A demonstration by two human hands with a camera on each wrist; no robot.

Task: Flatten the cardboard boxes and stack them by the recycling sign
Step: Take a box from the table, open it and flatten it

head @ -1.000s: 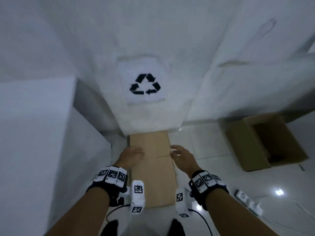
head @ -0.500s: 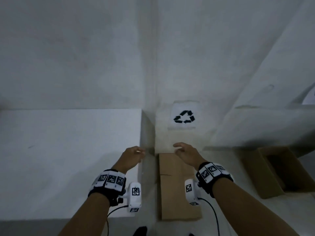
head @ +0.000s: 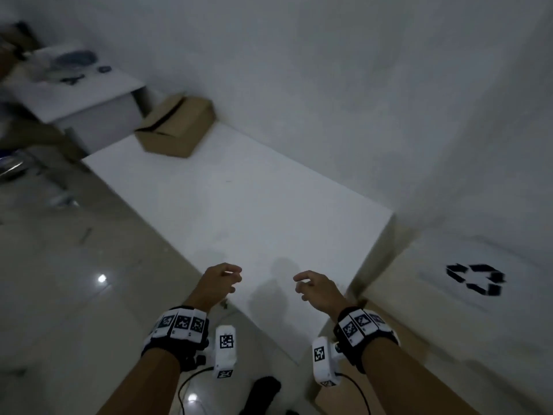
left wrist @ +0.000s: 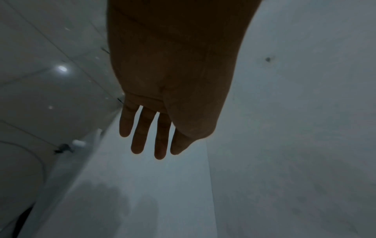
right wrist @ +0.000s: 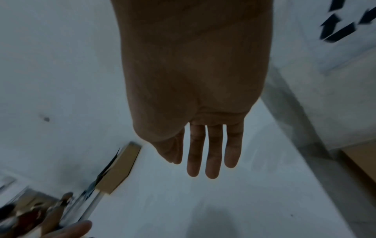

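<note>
Head view shows the left hand (head: 220,284) and right hand (head: 318,290) relaxed, holding nothing, above the white table (head: 239,205); judged between boxes, the next move calls for reaching the unflattened cardboard box (head: 176,127) at the table's far end, well apart from the recycling sign (head: 475,278).

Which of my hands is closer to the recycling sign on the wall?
Right. Your right hand hovers over the white table's near end, just left of the recycling sign; your left hand hangs farther left.
</note>
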